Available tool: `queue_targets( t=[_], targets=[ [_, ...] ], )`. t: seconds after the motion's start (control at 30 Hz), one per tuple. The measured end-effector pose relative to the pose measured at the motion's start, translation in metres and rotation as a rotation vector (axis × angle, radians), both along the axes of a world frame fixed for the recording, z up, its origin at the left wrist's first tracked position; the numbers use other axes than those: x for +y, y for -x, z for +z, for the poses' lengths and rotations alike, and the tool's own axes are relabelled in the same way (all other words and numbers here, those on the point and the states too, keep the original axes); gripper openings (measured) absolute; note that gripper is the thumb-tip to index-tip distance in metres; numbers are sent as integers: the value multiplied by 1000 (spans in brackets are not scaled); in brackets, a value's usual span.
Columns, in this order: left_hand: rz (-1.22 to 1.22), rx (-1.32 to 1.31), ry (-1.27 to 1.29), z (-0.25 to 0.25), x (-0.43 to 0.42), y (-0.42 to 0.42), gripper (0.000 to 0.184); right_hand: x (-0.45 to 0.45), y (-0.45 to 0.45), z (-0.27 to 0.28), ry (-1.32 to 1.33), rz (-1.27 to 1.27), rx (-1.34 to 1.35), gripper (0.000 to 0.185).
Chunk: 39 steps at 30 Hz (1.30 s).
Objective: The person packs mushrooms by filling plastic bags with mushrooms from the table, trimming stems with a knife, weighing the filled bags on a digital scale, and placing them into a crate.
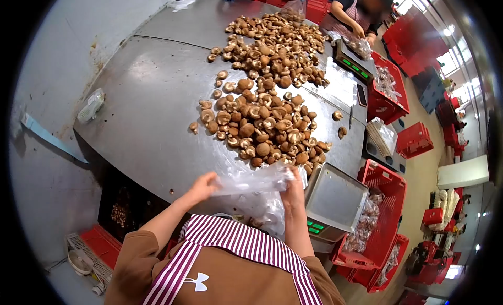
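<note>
with left hand (205, 187) and right hand (293, 183), gripping a clear plastic bag (246, 182) across its width

pinching at the left with thumb and fingers nearly closed on one side of the bag; pinching at the right in much the same way on the other side, partly hidden by folds. holding both well apart, probably to keep such limp plastic from sticking to itself.

across most of the view, a metal table (152, 85), flat and smooth, probably for easy wiping. on top, a long heap of mushrooms (267, 124), spread from near edge toward far end, perhaps for reach from more than one place. past the heap at upper right, a person (352, 10) bent over the work. low at the right, a red crate (390, 189) with filled bags (361, 229) inside, likely close to the table to spare a long carry. between crate and right hand, a near scale (335, 195) with a flat metal pan, probably for use without a step. farther off, a far scale (350, 65) with a filled bag under the person's hands. back in front, the clear plastic bag, just short of the heap, hanging loose below toward the striped apron (238, 234). near the far scale, a dark phone (361, 95), probably at the side to stay off the mushrooms. close by, two stray mushrooms (337, 116), apart from the heap for no visible reason.
</note>
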<state>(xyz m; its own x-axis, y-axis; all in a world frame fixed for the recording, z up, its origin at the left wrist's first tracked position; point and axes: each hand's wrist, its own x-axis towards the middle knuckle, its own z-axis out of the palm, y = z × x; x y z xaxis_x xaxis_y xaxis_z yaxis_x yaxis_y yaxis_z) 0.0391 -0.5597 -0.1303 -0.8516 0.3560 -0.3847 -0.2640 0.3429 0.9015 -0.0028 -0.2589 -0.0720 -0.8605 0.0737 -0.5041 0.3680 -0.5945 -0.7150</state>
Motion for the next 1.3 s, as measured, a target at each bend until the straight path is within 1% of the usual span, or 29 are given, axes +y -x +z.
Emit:
queue_targets(
  t=[0.07, 0.1, 0.13, 0.17, 0.2, 0.27, 0.3, 0.33, 0.4, 0.43, 0.47, 0.5, 0.53, 0.6, 0.63, 0.7, 0.73, 0.8, 0.83, 0.93, 0.97, 1.0, 1.07, 1.1, 1.13, 1.17, 1.2, 1.27, 1.3],
  targets=[
    [668, -42, -69, -50, -17, 12, 8, -8, -15, 32, -410, 457, -74, 16],
    [662, -43, -68, -50, -27, 18, 8, -14, -22, 35, -493, 689, -82, 15],
    [850, -179, -330, -48, -37, 26, 9, -20, -30, 34, -574, 922, -91, 15],
    [1033, -321, -595, -41, -41, 32, 10, -22, -37, 18, -481, 947, -49, 15],
    [1035, -325, -593, -37, -39, 32, 10, -16, -39, 6, -479, 949, -54, 15],
    [970, -560, -831, -7, -26, 30, 14, -9, -38, -3, -198, 463, -147, 23],
    [968, -632, -844, 12, -20, 29, 22, 0, -36, -32, 246, 210, -41, 32],
    [973, -635, -837, -3, -26, 23, 22, 10, -26, -33, 658, 18, -101, 33],
    [169, -772, -1679, -52, -34, 7, 23, 24, -16, -67, 957, 5, 20, 31],
    [122, -656, -1751, -58, -29, 4, 31, 15, -12, -55, 956, 3, 20, 31],
    [123, -659, -1752, -55, -26, 6, 31, -6, -9, -30, 703, -102, -182, 29],
    [644, -688, -1435, -49, -24, 8, 34, -23, -7, -17, 441, -201, -380, 27],
    [1116, -680, -1051, -46, -25, 8, 37, -29, -12, -46, 462, -180, -358, 25],
    [1162, -676, -1029, -58, -33, 9, 35, -28, -25, -143, 714, 48, -316, 39],
    [1202, -669, -1009, -68, -38, 11, 33, -41, -22, -149, 720, 47, -320, 39],
    [1192, -668, -973, -93, -53, 16, 34, -70, -16, -155, 614, -57, -409, 43],
    [1177, -669, -939, -102, -57, 21, 34, -75, -9, -154, 618, -60, -409, 43],
    [1150, -617, -857, -113, -56, 58, 37, -82, 11, -147, 630, -221, -511, 34],
    [1122, -590, -840, -123, -56, 82, 40, -80, 21, -136, 631, -203, -486, 39],
    [1041, -445, -650, -89, -25, 161, 42, -74, 44, -171, 655, -270, -446, 43],
    [987, -386, -612, -77, -12, 181, 43, -74, 48, -162, 652, -276, -385, 48],
    [970, -323, -566, -98, -5, 199, 44, -70, 50, -154, 653, -280, -380, 48],
    [863, -309, -450, -73, 27, 215, 49, -59, 51, -134, 666, -326, -299, 51],
    [716, -288, -412, -53, 36, 217, 58, -50, 51, -113, 534, -415, -429, 53],
    [571, -272, -372, -42, 42, 216, 67, -44, 56, -111, 589, -434, -328, 62],
    [532, -241, -304, -67, 33, 225, 69, -39, 59, -109, 549, -405, -320, 68],
    [622, -378, -347, -73, 27, 229, 67, -35, 62, -108, 510, -379, -314, 75],
    [672, -494, -603, -82, 7, 236, 60, -42, 78, -121, 643, -283, -249, 97],
    [705, -454, -605, -90, 3, 243, 62, -49, 82, -129, 523, -202, -207, 102]
  ],
)
